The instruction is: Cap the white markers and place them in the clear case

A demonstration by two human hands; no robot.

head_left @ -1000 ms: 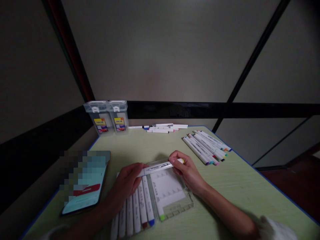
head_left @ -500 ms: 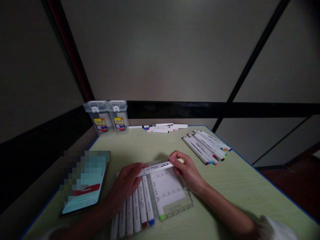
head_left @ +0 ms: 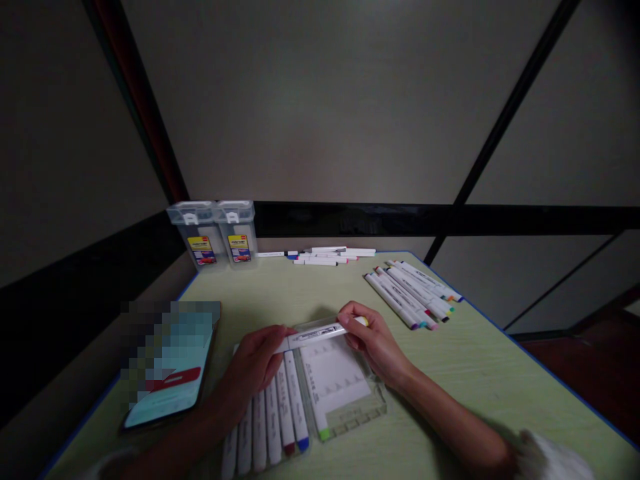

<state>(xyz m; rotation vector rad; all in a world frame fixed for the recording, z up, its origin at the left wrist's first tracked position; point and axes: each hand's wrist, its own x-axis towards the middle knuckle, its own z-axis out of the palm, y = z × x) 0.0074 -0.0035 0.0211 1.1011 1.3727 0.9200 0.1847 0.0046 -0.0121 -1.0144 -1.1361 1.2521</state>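
A white marker (head_left: pixel 317 335) with a yellow end is held nearly level between my two hands. My left hand (head_left: pixel 257 360) pinches its left end, and that tip is hidden by the fingers. My right hand (head_left: pixel 367 340) grips the yellow end between thumb and fingers. Below the marker lies an opened clear plastic case (head_left: pixel 357 420). Its left half carries several white markers (head_left: pixel 273 420) side by side, among them ones with brown-red and blue ends. In the right half, a green-ended marker (head_left: pixel 316 407) rests beside a printed white card (head_left: pixel 337 373).
A phone (head_left: pixel 175 373) with a lit, partly blurred screen lies at the left. Two lidded clear boxes (head_left: pixel 240 230) stand at the back left. Loose markers (head_left: pixel 325 255) lie along the back edge, and a row of several markers (head_left: pixel 410 293) sits at the right. A wall rises behind the table.
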